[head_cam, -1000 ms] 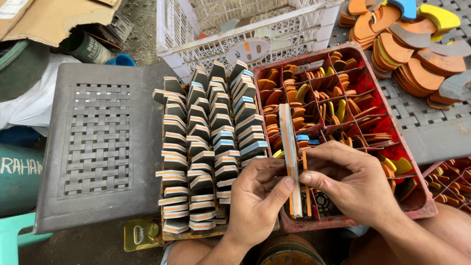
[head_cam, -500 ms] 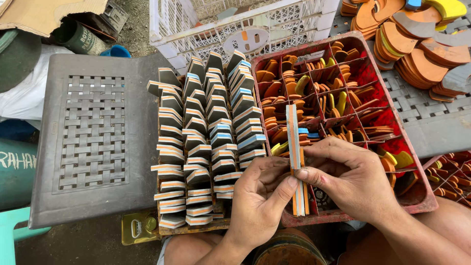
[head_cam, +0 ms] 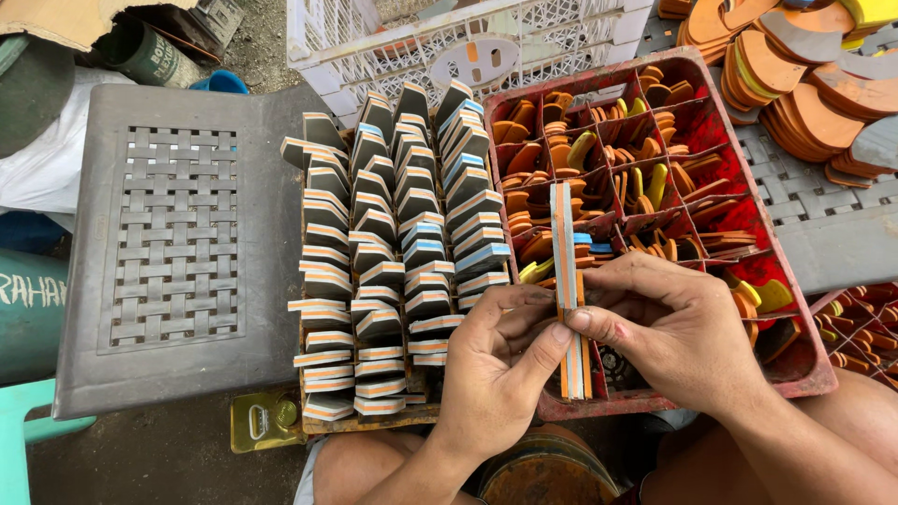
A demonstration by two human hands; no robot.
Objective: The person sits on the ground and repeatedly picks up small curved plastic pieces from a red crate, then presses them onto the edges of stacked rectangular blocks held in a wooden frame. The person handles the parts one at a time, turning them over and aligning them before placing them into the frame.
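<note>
Head view: wedge rows (head_cam: 393,252) beside red tray (head_cam: 804,365)

Lower part of the layered strip (head_cam: 564,245) hidden behind the left hand's (head_cam: 496,365) thumb and the right hand's (head_cam: 678,327) fingers. Red divided tray (head_cam: 812,367): near compartments covered under both hands. Orange sole pile (head_cam: 795,75), beyond the fingertips, cut by the top and right edges. Forearms run off the bottom edge.

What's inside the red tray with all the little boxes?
The red tray holds orange pieces and a few yellow ones, stood in its compartments. The hands and the striped strip they hold cover its near compartments, so those stay hidden.
</note>
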